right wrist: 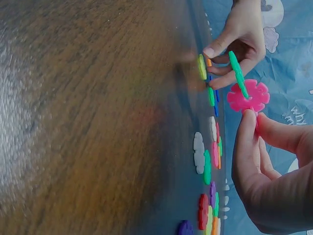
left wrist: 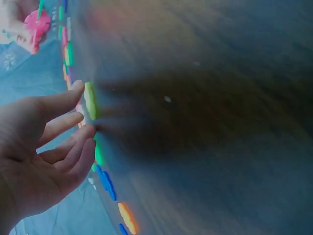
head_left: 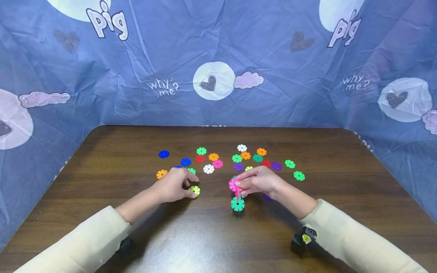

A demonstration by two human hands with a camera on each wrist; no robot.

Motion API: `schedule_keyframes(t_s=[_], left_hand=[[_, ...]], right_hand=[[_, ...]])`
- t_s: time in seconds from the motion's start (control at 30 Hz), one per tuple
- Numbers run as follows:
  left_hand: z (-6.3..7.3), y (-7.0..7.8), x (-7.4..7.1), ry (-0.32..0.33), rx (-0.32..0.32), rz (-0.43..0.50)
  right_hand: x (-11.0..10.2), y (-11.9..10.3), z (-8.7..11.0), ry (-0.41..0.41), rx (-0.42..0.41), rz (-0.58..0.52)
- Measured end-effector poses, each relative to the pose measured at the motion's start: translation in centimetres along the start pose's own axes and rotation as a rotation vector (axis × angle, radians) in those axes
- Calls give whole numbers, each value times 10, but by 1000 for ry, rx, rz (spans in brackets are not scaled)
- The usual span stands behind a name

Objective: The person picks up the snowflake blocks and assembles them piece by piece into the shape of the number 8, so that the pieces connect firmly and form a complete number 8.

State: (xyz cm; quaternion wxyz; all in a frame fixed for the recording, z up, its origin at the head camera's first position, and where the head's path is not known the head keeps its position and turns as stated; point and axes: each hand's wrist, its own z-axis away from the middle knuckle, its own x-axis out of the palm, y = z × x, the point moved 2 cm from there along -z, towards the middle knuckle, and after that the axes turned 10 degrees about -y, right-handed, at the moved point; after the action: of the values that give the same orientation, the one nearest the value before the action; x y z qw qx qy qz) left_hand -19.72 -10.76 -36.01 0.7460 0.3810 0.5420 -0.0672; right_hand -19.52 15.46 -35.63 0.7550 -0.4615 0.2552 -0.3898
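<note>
So, right hand (head_left: 261, 180) pinching joined discs (right wrist: 256, 93), left (head_left: 174, 184) at yellow disc (head_left: 195, 189)

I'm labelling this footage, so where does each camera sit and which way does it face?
Head: on the head, facing forward and down at the table and cloth; left hand, right hand and sleeves show.
Left wrist: on that wrist, toward the yellow disc by the left hand; both hands show.
Right wrist: on that wrist, toward the joined discs; both hands show.
Shared: the wrist views both show that yellow disc, the joined discs and both hands.
</note>
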Motion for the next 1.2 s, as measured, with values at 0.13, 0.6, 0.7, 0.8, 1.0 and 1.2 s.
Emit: schedule_keyframes(t_s=[0.13,0.6,0.7,0.8,1.0,1.2], left_hand=[[1,0,3,0,13,-51],[-15,7,-10,83,153,112],[-21,12,-17,115,184,154],[-26,16,-19,138,213,167],[-33,23,-13,190,255,139],[-38,29,-11,212,250,86]], right_hand=[[2,1,-1,-13,1,10],[7,2,-11,12,17,58],[10,-1,-13,6,12,40],[12,-5,-13,5,15,13],[15,-7,-14,22,19,-15],[15,-11,-15,36,7,-48]])
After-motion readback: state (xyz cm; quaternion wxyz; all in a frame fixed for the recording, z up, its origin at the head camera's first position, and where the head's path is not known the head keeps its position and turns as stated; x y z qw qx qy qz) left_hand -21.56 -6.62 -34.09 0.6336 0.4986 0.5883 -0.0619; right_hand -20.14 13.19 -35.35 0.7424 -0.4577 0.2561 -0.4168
